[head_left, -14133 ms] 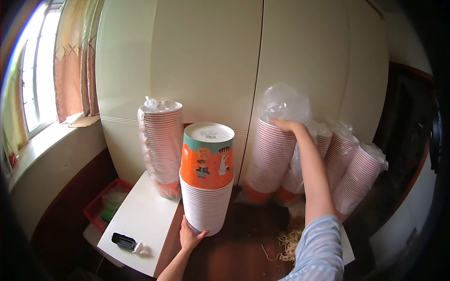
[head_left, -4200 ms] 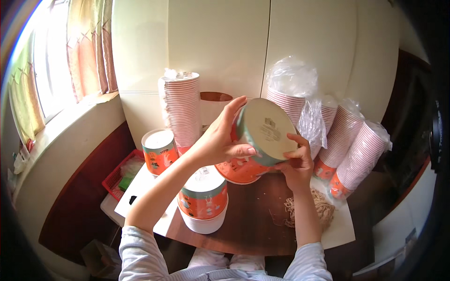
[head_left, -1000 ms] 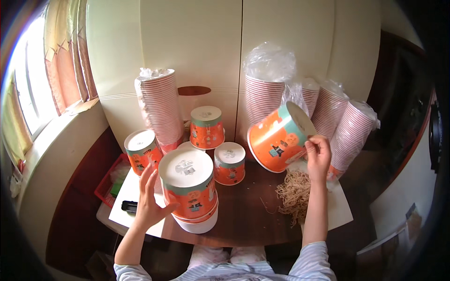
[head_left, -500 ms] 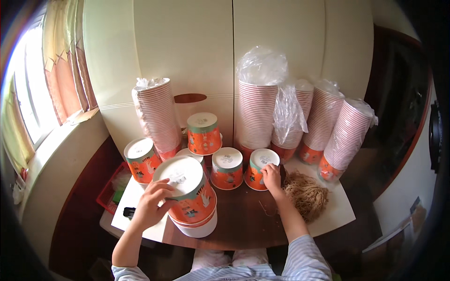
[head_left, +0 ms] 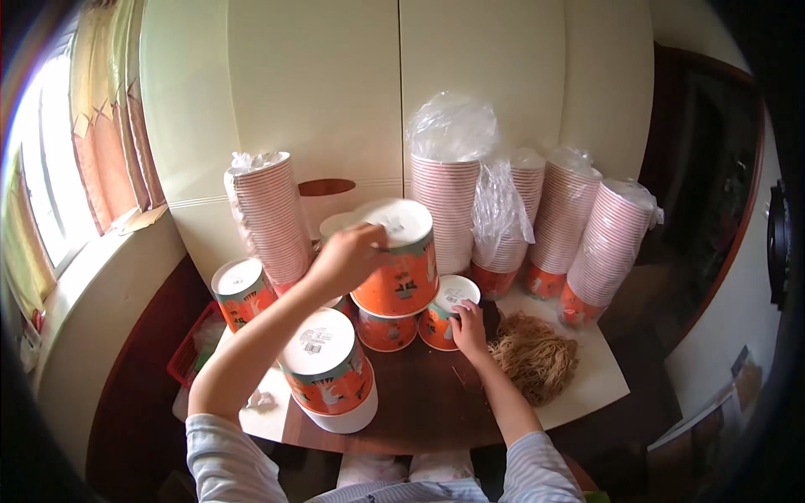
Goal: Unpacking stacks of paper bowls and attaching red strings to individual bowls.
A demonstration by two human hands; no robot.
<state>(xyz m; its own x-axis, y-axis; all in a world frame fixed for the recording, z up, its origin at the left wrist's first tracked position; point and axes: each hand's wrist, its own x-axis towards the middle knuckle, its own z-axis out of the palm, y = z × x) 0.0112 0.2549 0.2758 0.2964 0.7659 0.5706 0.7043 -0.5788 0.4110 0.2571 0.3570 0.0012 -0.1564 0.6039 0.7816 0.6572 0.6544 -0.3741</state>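
My left hand [head_left: 352, 253] grips an orange paper bucket [head_left: 398, 281] turned bottom up. This bucket hangs over, or rests on, another upside-down bucket [head_left: 387, 332]; whether they touch I cannot tell. With curled fingers my right hand [head_left: 470, 327] holds the rim of the upside-down bucket [head_left: 457, 289] beside it. Near the front edge, an upturned printed bucket [head_left: 329, 390] tops a short stack with a white rim [head_left: 345, 417] showing below. Part of a further bucket [head_left: 335, 225] shows behind my left hand.
One more upturned bucket [head_left: 243, 285] stands at the left. Tall plastic-wrapped stacks of buckets [head_left: 449, 210] line the back against a cream cabinet [head_left: 319, 84]. Brown shredded filler [head_left: 535, 356] lies on the table [head_left: 411, 411] at the right. A red basket [head_left: 186, 352] sits beyond the left edge.
My left hand has lifted a bucket off the near stack and carried it right and away from me. My right hand stays at its bucket. The view has shifted slightly.
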